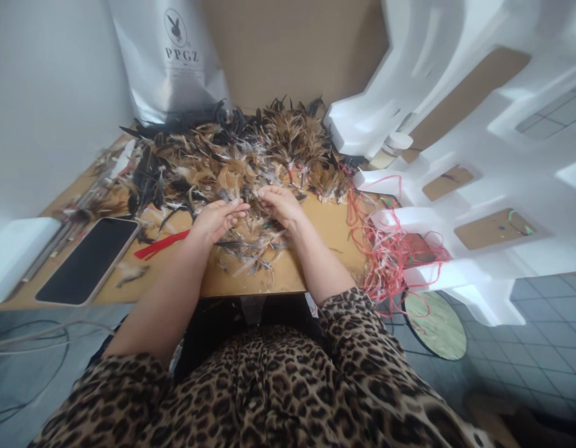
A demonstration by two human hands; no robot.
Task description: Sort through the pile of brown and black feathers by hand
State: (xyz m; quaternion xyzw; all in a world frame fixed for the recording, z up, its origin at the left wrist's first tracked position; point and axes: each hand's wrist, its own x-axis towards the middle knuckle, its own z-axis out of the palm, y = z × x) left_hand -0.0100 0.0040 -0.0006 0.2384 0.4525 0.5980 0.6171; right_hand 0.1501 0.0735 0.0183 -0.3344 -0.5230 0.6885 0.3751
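Note:
In the head view, both hands work at the near edge of a wide pile of brown and black feathers (198, 146). My left hand (217, 219) is closed in a pinch, with a brown feather (229, 182) standing up from its fingertips. Just to its right, my right hand (283, 204) pinches something small, too blurred to name. Loose feather scraps (254, 246) lie beneath the hands. Red strips (161, 244) lie beside my left wrist.
A phone (89, 261) and a white box (19, 255) lie at left. Behind the pile stands a silver-white bag (175, 81). White foam packing (479, 186) rises on the right, with tangled red string (390, 261) against it and a small white-capped container (393, 146) behind.

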